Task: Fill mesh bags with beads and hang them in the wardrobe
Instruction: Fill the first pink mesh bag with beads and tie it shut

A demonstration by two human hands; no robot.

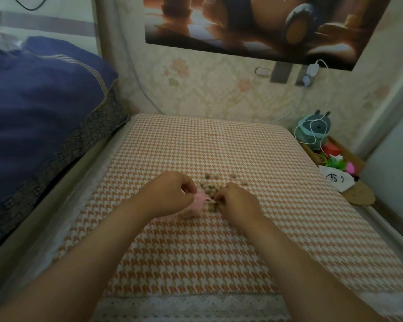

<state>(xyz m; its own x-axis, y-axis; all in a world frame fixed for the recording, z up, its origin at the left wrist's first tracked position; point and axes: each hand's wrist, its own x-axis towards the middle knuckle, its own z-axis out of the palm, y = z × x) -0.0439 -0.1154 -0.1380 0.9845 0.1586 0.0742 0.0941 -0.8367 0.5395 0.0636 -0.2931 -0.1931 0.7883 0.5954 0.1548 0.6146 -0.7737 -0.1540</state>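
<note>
Houndstooth orange-and-white cloth [196,252] covers the surface under both forearms. On it, the left hand [170,194] pinches the pink mesh bag [199,201], while the right hand [237,203] curls onto tan beads [213,190] piled just beyond; farther right sits a plush toy [315,131].

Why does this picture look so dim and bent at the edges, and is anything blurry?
Head view: the room light is low and flat, no hard shadows; the wide lens bows the wall and the checked cloth edges; the left hand, right hand, pink mesh bag and beads are smeared soft, so single beads barely separate.
</note>
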